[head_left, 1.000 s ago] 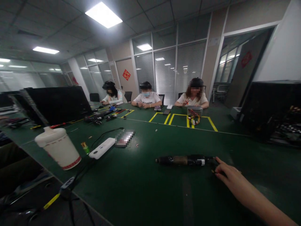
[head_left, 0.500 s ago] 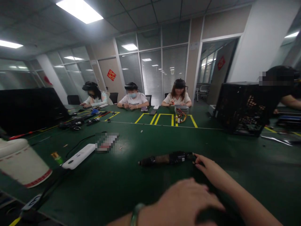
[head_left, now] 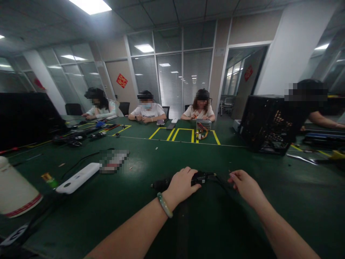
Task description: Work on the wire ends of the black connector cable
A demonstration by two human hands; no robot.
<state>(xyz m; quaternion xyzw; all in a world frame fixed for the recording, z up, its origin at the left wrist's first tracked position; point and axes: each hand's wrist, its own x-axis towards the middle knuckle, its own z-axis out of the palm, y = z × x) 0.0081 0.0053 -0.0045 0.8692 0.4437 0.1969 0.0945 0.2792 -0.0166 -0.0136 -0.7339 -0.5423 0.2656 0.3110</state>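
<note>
A black electric screwdriver (head_left: 199,177) lies across the green table, its tip pointing left and a cable running from its right end. Wrapped over its middle is my left hand (head_left: 183,183), with a green bangle (head_left: 164,205) on the wrist. To the right of the tool, my right hand (head_left: 244,185) is held closed in a pinch just above the table. Something small and thin seems to show at its fingertips, too small to name. The middle of the screwdriver is hidden under my left hand.
At left are a white power strip (head_left: 78,178), a phone (head_left: 115,161), a small green-and-gold item (head_left: 50,180) and a pale container (head_left: 18,190). A black computer case (head_left: 265,126) stands at right. Across the table (head_left: 151,223), several people sit working.
My left hand has moved forward and left from near the camera onto the screwdriver. My right hand has let go of the tool's cable end and shifted right. The view has turned slightly right.
</note>
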